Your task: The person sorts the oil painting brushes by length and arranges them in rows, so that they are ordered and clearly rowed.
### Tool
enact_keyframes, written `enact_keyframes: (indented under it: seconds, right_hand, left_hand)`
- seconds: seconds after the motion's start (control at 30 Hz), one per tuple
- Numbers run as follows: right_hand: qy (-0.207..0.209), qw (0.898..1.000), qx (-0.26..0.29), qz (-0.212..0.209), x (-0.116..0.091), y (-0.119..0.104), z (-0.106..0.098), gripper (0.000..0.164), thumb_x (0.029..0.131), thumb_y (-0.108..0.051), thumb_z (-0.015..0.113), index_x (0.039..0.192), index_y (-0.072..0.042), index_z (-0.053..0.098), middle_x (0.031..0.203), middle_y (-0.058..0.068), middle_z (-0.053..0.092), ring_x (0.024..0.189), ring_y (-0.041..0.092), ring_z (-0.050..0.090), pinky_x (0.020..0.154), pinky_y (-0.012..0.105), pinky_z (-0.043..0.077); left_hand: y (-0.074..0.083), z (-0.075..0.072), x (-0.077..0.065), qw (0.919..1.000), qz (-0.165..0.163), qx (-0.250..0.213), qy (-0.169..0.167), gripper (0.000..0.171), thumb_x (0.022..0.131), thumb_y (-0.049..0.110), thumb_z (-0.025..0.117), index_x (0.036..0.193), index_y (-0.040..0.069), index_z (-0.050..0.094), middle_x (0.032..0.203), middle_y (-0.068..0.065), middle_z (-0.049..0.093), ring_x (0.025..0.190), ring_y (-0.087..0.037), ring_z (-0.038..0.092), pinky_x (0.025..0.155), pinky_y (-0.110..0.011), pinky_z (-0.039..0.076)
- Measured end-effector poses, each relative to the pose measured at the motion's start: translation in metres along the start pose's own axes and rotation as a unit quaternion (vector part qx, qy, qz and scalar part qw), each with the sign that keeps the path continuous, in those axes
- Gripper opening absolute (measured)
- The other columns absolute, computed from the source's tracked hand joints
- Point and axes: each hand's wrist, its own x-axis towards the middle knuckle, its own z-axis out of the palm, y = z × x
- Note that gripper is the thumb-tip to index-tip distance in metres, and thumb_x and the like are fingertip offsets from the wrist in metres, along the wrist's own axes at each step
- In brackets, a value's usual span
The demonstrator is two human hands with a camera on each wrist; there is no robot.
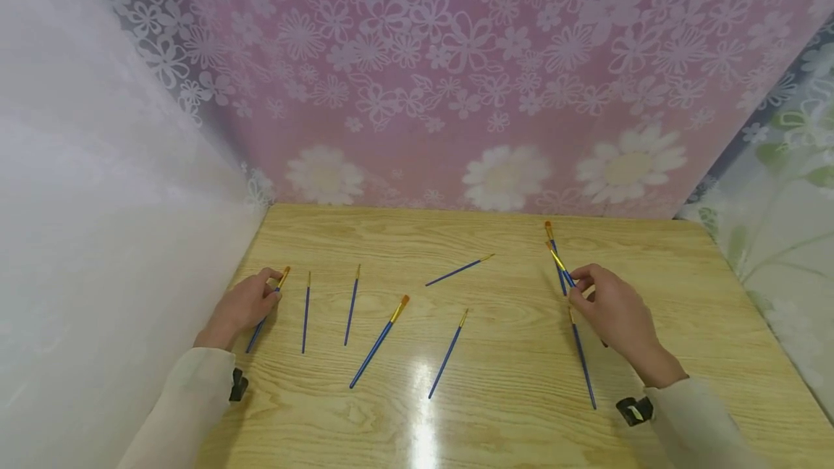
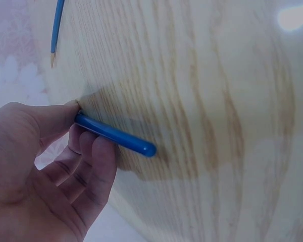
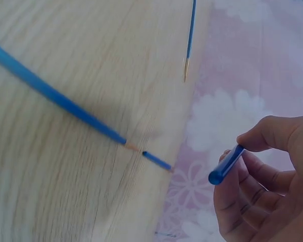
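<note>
At the left side of the wooden table, my left hand (image 1: pixel 244 308) pinches a blue-handled paintbrush (image 1: pixel 284 277) between thumb and fingers. Its tan bristles point away from me, and in the left wrist view the rounded handle end (image 2: pixel 126 140) sticks out past the fingertips. On the right, my right hand (image 1: pixel 615 313) pinches another blue paintbrush (image 1: pixel 559 260) by its handle, gold ferrule pointing up and left. Behind that one lies a flat-tipped brush (image 1: pixel 549 230), partly covered by it. Nearer me, below the right hand, is a thin brush (image 1: pixel 584 368).
Between the hands, several paintbrushes lie apart: two thin ones (image 1: pixel 306 317) (image 1: pixel 352 310), a thicker flat one (image 1: pixel 378 346), a thin one (image 1: pixel 448 357) and a slanted one (image 1: pixel 456 272). A white wall (image 1: pixel 130 187) borders the left; a pink floral backdrop (image 1: pixel 417 172) stands behind.
</note>
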Motion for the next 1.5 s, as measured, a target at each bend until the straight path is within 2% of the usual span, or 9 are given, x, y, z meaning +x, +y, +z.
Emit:
enact_keyframes:
  seconds: [0.27, 0.33, 0.43, 0.67, 1.07, 1.5]
  right_hand:
    - [-0.009, 1.000, 0.008, 0.012, 0.016, 0.014, -0.002, 0.035, 0.108, -0.018, 0.059, 0.134, 0.004, 0.066, 0.112, 0.019, 0.074, 0.089, 0.033, 0.074, 0.055, 0.032, 0.049]
    - [-0.007, 1.000, 0.011, 0.016, 0.020, 0.017, -0.002, 0.036, 0.108, -0.019, 0.060, 0.134, 0.005, 0.066, 0.113, 0.021, 0.074, 0.088, 0.034, 0.074, 0.052, 0.033, 0.049]
    - [-0.002, 1.000, 0.011, 0.023, 0.025, 0.021, 0.001, 0.036, 0.108, -0.020, 0.060, 0.134, 0.005, 0.066, 0.114, 0.023, 0.074, 0.085, 0.031, 0.074, 0.050, 0.033, 0.048]
    - [-0.004, 0.999, 0.015, 0.046, 0.034, 0.033, 0.004, 0.038, 0.109, -0.021, 0.060, 0.136, 0.005, 0.064, 0.116, 0.025, 0.072, 0.066, 0.017, 0.066, 0.048, 0.034, 0.046]
    - [-0.007, 0.996, 0.030, 0.080, 0.049, 0.046, 0.011, 0.042, 0.110, -0.026, 0.057, 0.141, 0.003, 0.061, 0.122, 0.023, 0.069, 0.061, 0.020, 0.054, 0.047, 0.034, 0.039]
    - [-0.022, 0.991, 0.032, 0.126, 0.068, 0.062, 0.020, 0.049, 0.110, -0.030, 0.059, 0.147, 0.002, 0.059, 0.124, 0.021, 0.069, 0.076, 0.023, 0.064, 0.053, 0.035, 0.047]
  left_hand:
    - [0.000, 0.000, 0.000, 1.0000, 0.002, -0.002, -0.001, 0.048, 0.111, 0.014, 0.060, 0.154, -0.004, 0.049, 0.124, -0.028, 0.073, 0.099, -0.036, 0.074, 0.081, -0.053, 0.060]
    - [0.000, 0.000, 0.000, 1.0000, 0.001, -0.002, 0.000, 0.048, 0.111, 0.014, 0.060, 0.154, -0.004, 0.049, 0.124, -0.029, 0.073, 0.100, -0.037, 0.074, 0.081, -0.053, 0.060]
    - [0.000, 0.000, -0.001, 1.0000, 0.002, -0.002, 0.001, 0.048, 0.111, 0.014, 0.061, 0.154, -0.004, 0.049, 0.124, -0.029, 0.073, 0.100, -0.038, 0.074, 0.082, -0.054, 0.060]
    - [0.000, 0.001, 0.000, 1.0000, 0.002, -0.001, 0.006, 0.048, 0.111, 0.014, 0.061, 0.154, -0.004, 0.050, 0.123, -0.028, 0.074, 0.100, -0.036, 0.074, 0.082, -0.054, 0.060]
    - [0.000, 0.001, -0.001, 1.0000, 0.000, -0.001, 0.005, 0.048, 0.111, 0.014, 0.061, 0.153, -0.004, 0.050, 0.122, -0.028, 0.074, 0.098, -0.036, 0.073, 0.081, -0.053, 0.060]
    - [0.001, 0.001, -0.001, 1.0000, -0.003, 0.000, 0.003, 0.048, 0.111, 0.015, 0.061, 0.154, -0.004, 0.050, 0.122, -0.027, 0.074, 0.098, -0.035, 0.073, 0.082, -0.053, 0.060]
